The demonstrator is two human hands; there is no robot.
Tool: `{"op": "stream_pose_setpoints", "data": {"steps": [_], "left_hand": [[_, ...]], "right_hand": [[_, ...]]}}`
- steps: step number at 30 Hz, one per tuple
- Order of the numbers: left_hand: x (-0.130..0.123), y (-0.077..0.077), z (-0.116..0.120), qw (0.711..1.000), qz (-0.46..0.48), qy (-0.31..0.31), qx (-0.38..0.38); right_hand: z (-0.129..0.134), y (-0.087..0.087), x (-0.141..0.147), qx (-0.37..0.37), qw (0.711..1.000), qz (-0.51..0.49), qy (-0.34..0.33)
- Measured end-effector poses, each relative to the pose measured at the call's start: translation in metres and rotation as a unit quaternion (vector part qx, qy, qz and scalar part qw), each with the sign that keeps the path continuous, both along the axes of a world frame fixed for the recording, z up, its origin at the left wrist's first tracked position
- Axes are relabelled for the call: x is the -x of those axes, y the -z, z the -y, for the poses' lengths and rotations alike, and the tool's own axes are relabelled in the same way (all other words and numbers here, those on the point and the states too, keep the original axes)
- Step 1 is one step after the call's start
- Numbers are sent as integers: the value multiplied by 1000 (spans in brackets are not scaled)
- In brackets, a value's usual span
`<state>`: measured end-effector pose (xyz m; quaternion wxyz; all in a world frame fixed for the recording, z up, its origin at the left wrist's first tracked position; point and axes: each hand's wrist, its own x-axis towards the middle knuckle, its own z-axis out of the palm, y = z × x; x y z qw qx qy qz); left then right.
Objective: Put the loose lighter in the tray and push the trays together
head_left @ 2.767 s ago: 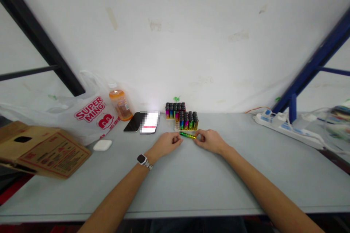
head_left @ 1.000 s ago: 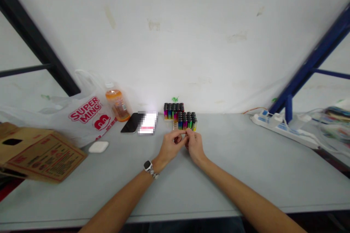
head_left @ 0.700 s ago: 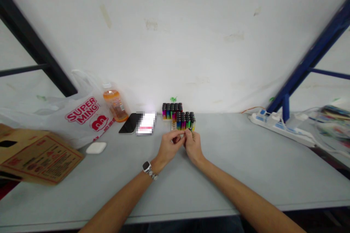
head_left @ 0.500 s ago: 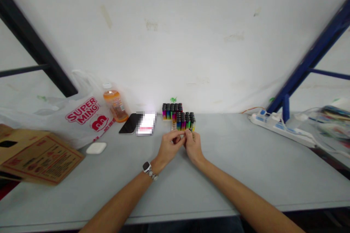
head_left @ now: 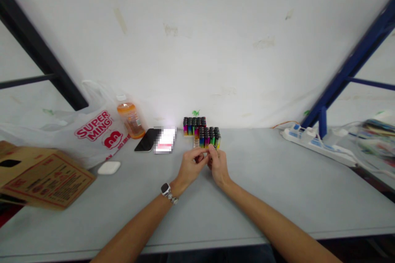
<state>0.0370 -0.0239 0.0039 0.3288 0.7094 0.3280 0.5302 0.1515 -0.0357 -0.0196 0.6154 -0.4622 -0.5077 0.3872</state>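
- Right now both hands meet just in front of the tray of lighters (head_left: 208, 137), the left hand (head_left: 191, 166) and the right hand (head_left: 218, 165) fingertip to fingertip above the bench (head_left: 265, 197).
- Between the fingertips sits a small lighter (head_left: 207, 154); it is mostly hidden by the fingers, so its colour and exact tilt are hard to tell.
- Each grip is closed in a pinch: the left hand's thumb and forefinger close on the lighter from its left, the right hand's fingers close on it from its right.
- Seemingly the lighter's long axis runs roughly left to right, across the front edge of the tray, though this is a judgement from a small patch of it.
- From the pinch, the tray lies directly behind, just beside the knuckles and not touching them as far as can be seen; its lighters stand upright, black caps up.
- Neither hand is clearly nearer to the tray; the right hand sits under its right half, the left hand under its left half.
- Left of the tray lie a dark phone (head_left: 148, 139) and an orange bottle (head_left: 131, 117).
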Motion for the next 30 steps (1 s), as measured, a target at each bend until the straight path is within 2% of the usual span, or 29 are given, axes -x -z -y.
{"op": "stream_pose_setpoints", "data": {"steps": [11, 22, 30], "left_hand": [[0, 3, 0, 1000, -2, 0, 7], [1, 5, -2, 1000, -5, 0, -3], [2, 5, -1, 1000, -12, -5, -3]], "right_hand": [[-3, -2, 2, -13, 998, 12, 55], [-4, 2, 2, -3, 998, 7, 55], [-2, -2, 3, -7, 999, 6, 52]]}}
